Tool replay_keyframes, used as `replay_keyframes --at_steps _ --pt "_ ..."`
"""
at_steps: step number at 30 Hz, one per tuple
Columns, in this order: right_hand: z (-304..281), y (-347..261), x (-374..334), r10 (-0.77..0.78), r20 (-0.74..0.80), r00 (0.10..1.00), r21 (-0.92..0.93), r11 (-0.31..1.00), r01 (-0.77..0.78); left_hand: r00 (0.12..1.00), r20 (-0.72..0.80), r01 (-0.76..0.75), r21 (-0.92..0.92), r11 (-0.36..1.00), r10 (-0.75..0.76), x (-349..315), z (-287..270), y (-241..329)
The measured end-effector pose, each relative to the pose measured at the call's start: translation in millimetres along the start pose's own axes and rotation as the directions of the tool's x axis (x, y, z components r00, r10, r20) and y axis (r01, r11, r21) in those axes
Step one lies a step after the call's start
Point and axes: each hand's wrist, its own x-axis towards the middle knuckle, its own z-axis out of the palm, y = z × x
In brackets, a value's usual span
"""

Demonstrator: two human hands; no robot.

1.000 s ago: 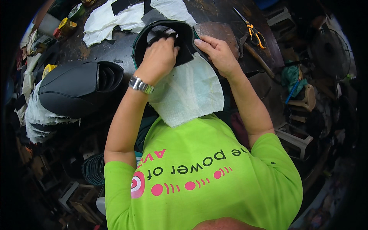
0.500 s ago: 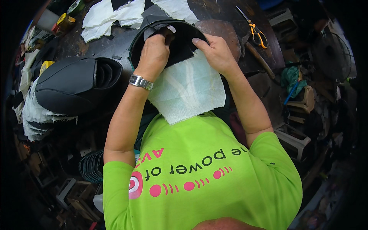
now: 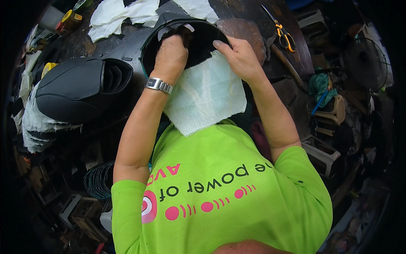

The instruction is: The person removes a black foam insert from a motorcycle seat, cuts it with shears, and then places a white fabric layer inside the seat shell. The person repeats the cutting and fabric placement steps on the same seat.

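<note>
A hollow black piece [image 3: 150, 46], shaped like a wide open tube with a stiff rim, stands at the table's near edge, its opening toward me. My left hand [image 3: 172, 54], with a metal watch on the wrist, reaches inside it; the fingers are curled and their tips hidden. A pale curved strip [image 3: 188, 28] shows beside them. My right hand [image 3: 241, 57] pinches the right rim, thumb inside and fingers outside. From the opening a whitish-green cloth [image 3: 207, 97] hangs down over my lap.
At left lies a stack of nested black pieces [image 3: 72, 89] with frayed white cloth [image 3: 31, 122] under it. White cloth pieces [image 3: 105, 19] lie at the back. Orange-handled scissors [image 3: 284, 36] and a hammer-like tool with a wooden handle [image 3: 287, 65] are at right. Stools [image 3: 321, 154] stand beyond.
My left hand has shifted slightly down within the black piece, and its wrist has turned a little. My right hand keeps its hold on the rim. The view has moved slightly.
</note>
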Motion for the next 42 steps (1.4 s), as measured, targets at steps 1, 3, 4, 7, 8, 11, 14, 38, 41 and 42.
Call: replay_keyframes --at_steps 1,3,4,7,8,11,14,38,41,42 --pt "0 -4 -1 0.054 -0.009 0.999 -0.022 0.998 -0.054 1.000 0.010 -0.002 0.010 1.000 0.002 0 -1 1" --pt "0 -12 -10 0.049 -0.038 0.998 -0.129 0.990 -0.054 1.000 -0.005 -0.011 0.026 1.000 0.011 0 -6 4" --pt "0 -16 -17 0.061 -0.061 0.996 -0.188 0.980 -0.071 0.999 -0.028 -0.020 0.034 0.999 0.021 -1 -9 6" --pt "-3 -25 -35 -0.052 -0.126 0.991 -0.534 0.845 -0.024 0.994 -0.070 -0.075 0.084 0.994 0.081 -10 -21 14" --pt "-3 -26 -39 -0.064 -0.136 0.989 -0.569 0.822 -0.025 0.992 -0.074 -0.092 0.104 0.990 0.100 -17 -25 17" --pt "-2 -26 -47 -0.202 -0.166 0.965 -0.637 0.770 0.051 0.980 0.043 -0.197 0.071 0.978 0.194 -44 -34 22" --pt "1 -26 -52 -0.269 -0.152 0.951 -0.676 0.730 0.099 0.933 0.080 -0.358 0.127 0.925 0.350 -63 -33 22" --pt "22 -26 -36 0.053 -0.106 0.993 -0.041 0.998 -0.057 0.990 0.023 -0.141 0.009 0.990 0.141 -42 -47 27" --pt "20 -21 -24 0.029 -0.059 0.998 -0.216 0.975 -0.041 0.976 0.018 -0.216 -0.013 0.976 0.216 -46 -49 29" --pt "20 -20 -21 0.063 -0.040 0.997 -0.192 0.979 -0.069 0.974 0.020 -0.223 -0.021 0.975 0.224 -48 -50 30"
